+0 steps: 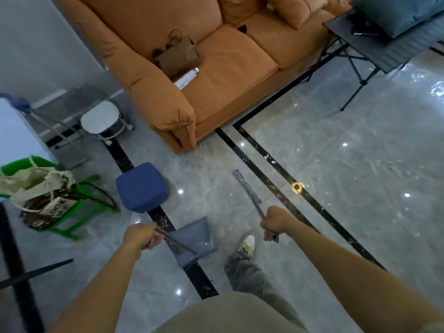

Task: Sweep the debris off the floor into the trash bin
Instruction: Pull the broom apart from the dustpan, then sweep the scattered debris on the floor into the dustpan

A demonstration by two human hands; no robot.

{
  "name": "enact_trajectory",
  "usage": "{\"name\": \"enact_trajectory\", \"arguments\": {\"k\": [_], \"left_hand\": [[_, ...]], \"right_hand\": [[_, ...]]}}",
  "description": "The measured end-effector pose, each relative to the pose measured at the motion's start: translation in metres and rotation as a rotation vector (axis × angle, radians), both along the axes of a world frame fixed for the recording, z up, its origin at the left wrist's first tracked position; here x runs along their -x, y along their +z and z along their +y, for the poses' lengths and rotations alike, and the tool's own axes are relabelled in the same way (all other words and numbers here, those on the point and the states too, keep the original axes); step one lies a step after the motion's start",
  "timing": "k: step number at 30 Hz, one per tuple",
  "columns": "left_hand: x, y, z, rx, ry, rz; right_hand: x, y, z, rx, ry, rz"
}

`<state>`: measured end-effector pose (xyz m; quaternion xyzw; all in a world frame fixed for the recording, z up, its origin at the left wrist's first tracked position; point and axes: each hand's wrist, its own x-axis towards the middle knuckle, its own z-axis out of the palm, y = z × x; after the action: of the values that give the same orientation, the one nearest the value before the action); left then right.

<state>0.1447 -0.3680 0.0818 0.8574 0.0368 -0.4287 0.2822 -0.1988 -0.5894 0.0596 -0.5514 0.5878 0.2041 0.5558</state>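
My left hand (140,237) is closed around a thin handle. A blue broom head (141,188) sits just beyond that hand, low over the floor. A dark rod runs from the same hand to a grey-blue dustpan (195,239). My right hand (276,224) grips a grey rod with a toothed strip (247,188), which points away toward the sofa. Debris lies on the tiles: a brown-yellow scrap (297,187) on a black stripe and white crumbs (267,157) farther off. The trash bin (101,118), round with a white lid, stands at the back left beside the sofa arm.
An orange sofa (216,68) carries a brown bag and a bottle. At the left, a green stool (79,212) holds a canvas bag. A black folding table (374,44) stands at the back right. A mop (21,104) leans at the left. My shoe (248,243) is beside the dustpan.
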Motion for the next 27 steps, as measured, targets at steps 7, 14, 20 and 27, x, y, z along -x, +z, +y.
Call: {"name": "enact_trajectory", "arguments": {"k": [7,14,20,27], "left_hand": [[-0.016,0.028,-0.048,-0.139,-0.065,-0.170],[-0.054,0.048,-0.111,-0.152,-0.283,-0.060],[-0.088,0.026,-0.179,-0.216,-0.467,0.079],[-0.115,0.003,-0.277,-0.133,-0.693,0.167]], "right_hand": [[-0.026,-0.049,-0.066,-0.163,-0.095,-0.051],[-0.032,-0.095,-0.113,-0.237,-0.207,0.101],[-0.017,-0.101,-0.155,-0.169,-0.234,0.250],[-0.022,-0.089,-0.183,-0.022,-0.320,0.233]]}}
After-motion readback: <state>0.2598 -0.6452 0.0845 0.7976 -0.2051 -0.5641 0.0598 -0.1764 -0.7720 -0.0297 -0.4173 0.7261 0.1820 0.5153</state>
